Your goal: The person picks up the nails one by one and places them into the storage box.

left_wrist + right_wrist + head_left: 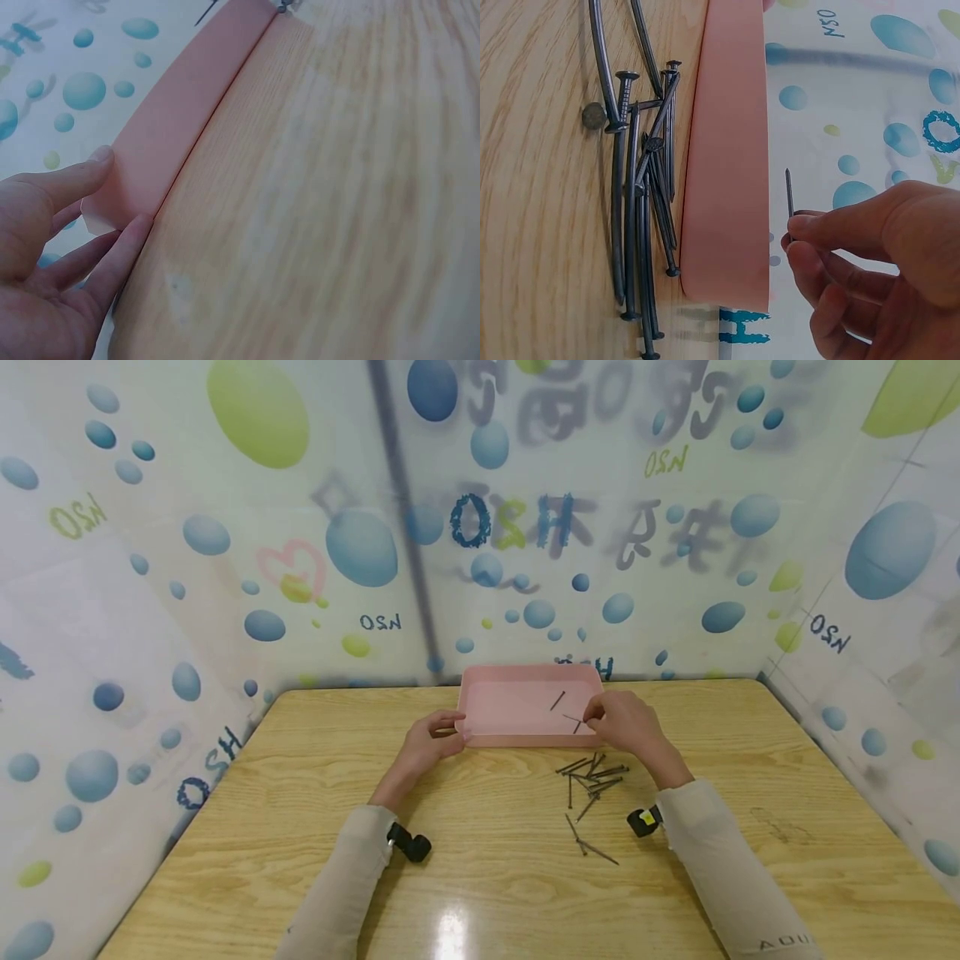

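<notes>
A shallow pink tray (pixel 517 742) stands at the back edge of the table. My left hand (pixel 431 742) is at its near left corner, fingers fairly straight; in the left wrist view, fingertips (pixel 103 155) touch the tray's wall. Over the tray's right side, my right hand (pixel 626 720) pinches a thin dark nail (pixel 789 195) between thumb and fingertips, its point sticking out. One nail (pixel 557 701) lies inside the tray, with another (pixel 577 727) just below the held one. In front of the tray is a loose pile of nails (pixel 634 217).
A few stray nails (pixel 597 852) lie nearer me on the wooden table (pixel 480 827). A patterned curtain-like wall (pixel 525 585) rises right behind the tray, with more of it at both sides. Each wrist carries a small black camera (pixel 410 843).
</notes>
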`<state>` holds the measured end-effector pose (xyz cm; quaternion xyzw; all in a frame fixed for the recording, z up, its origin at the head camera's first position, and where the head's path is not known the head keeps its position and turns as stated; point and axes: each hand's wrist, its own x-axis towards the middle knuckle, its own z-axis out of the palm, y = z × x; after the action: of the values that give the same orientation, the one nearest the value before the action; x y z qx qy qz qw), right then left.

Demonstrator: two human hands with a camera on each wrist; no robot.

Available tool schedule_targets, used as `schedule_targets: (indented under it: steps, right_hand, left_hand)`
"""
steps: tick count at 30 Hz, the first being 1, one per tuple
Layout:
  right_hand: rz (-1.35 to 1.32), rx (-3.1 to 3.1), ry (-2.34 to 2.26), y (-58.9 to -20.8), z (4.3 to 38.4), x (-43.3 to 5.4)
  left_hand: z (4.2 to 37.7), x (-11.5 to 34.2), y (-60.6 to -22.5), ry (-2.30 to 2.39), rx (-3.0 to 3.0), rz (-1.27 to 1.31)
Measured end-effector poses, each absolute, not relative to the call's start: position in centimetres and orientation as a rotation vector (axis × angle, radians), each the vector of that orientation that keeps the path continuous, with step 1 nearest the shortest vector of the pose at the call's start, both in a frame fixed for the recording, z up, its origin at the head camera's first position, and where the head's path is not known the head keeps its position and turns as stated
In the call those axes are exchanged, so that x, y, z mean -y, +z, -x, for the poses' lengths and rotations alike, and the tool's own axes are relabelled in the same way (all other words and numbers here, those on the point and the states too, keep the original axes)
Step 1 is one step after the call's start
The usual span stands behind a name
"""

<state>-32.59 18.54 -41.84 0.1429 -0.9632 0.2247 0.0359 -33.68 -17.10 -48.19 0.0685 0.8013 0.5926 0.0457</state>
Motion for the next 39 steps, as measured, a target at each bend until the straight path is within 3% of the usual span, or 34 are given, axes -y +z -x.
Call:
schedule_targets:
  steps: [39]
  right_hand:
    - [-0.349,2.905,0.706,-41.65,32.72,-18.54]
  left_hand:
    - [33.51,16.88,-47.87,1.771,-2.465,-0.191]
